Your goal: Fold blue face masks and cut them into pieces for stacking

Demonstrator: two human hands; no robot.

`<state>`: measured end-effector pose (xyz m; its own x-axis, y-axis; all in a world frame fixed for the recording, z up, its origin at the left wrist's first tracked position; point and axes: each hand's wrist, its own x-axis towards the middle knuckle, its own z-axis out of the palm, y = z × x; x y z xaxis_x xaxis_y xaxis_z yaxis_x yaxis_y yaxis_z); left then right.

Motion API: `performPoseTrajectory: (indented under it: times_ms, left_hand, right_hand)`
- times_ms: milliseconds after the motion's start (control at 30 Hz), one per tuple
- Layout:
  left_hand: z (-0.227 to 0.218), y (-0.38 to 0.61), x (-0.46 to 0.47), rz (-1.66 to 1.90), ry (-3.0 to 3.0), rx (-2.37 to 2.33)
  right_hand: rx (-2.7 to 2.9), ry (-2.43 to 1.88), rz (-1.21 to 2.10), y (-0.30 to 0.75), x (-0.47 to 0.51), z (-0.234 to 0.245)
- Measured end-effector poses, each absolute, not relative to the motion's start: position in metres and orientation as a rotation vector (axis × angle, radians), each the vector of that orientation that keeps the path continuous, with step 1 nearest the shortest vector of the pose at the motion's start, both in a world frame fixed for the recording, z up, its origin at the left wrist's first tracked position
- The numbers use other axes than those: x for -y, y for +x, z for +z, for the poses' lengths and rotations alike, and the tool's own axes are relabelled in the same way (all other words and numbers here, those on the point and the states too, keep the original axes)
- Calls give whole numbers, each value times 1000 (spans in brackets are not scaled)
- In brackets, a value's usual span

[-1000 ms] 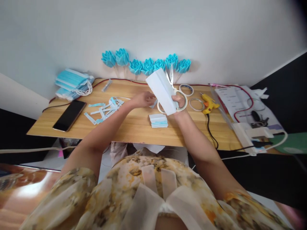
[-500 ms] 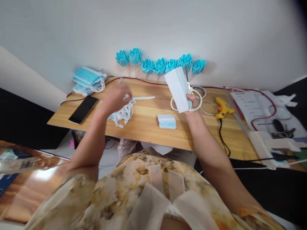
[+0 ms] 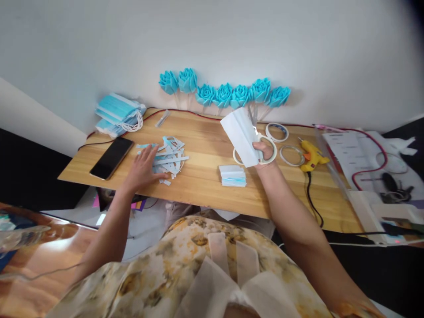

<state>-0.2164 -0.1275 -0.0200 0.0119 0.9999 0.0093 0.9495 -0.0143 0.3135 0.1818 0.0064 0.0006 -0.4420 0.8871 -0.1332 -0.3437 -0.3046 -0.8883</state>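
My left hand (image 3: 145,165) lies spread at the left edge of a pile of cut face-mask strips (image 3: 174,157), palm down, touching some of them. My right hand (image 3: 265,154) has white-handled scissors (image 3: 271,152) looped on it, blades pointing away from me. The same hand grips a folded white mask piece (image 3: 241,137), raised above the table; the scissors lie behind it. Close below it rests a small stack of white and blue mask pieces (image 3: 232,176).
Several blue flowers (image 3: 222,95) on sticks lean along the wall. Face masks (image 3: 119,112) and a phone (image 3: 111,158) lie at left. Tape rolls (image 3: 277,132), a yellow glue gun (image 3: 313,155) with its cord, and a power strip (image 3: 371,216) are at right on the wooden table (image 3: 198,190).
My left hand has come down from above the strips to their left side, its fingers now spread. The long strip lies pulled into the pile. My right hand keeps its hold.
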Motion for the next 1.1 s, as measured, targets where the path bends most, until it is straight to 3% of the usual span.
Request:
performPoseTrajectory:
  times_ms: [267,467,600,767,1100]
  left_hand:
    - [-22,-206,73,567,2161,-1766]
    - [-11,-234,103,599,2360,-1548]
    - [-24,-227,129,402,2436,-1621]
    - [-40,-196,111,513,2397,-1738]
    - [-19,-219,79,547,2175,-1982]
  right_hand:
    - [1049,-741,1846,186,-6,1]
    - [999,-836,1781,185,-6,-1]
    - [992,-959,1761,182,-5,-5]
    - [1092,-1009,1783,178,-1,-6]
    - [1033,-1054,1744,180,-2,-10]
